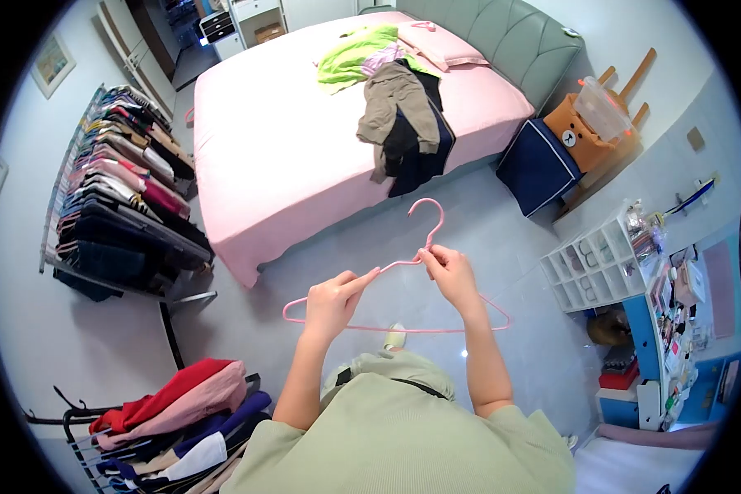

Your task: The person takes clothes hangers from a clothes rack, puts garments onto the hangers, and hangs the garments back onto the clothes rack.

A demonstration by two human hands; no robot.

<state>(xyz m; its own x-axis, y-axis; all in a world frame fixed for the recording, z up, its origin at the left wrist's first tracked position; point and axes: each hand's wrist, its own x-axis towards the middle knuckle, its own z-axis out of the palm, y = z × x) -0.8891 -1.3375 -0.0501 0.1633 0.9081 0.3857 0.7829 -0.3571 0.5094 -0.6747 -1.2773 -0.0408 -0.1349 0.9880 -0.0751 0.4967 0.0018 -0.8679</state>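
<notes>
In front of my body I hold a pink clothes hanger [403, 331] with its hook pointing up and away from me. My right hand [451, 276] pinches it at the neck, just below the hook. My left hand [335, 303] is closed at the left shoulder of the hanger, with fingers pointing along the wire toward the neck. No garment hangs on it. Beyond the hanger, a brown long-sleeved top [399, 107] and dark clothing [416, 169] hang over the edge of the bed, next to a lime-green garment [358, 56].
The bed [263, 165] has a pink sheet. A packed clothes rack [132, 198] stands left, and another rack with a red garment [169, 395] is at lower left. Right are a navy storage box [539, 167], a white compartment shelf [597, 263] and a cluttered desk [644, 337].
</notes>
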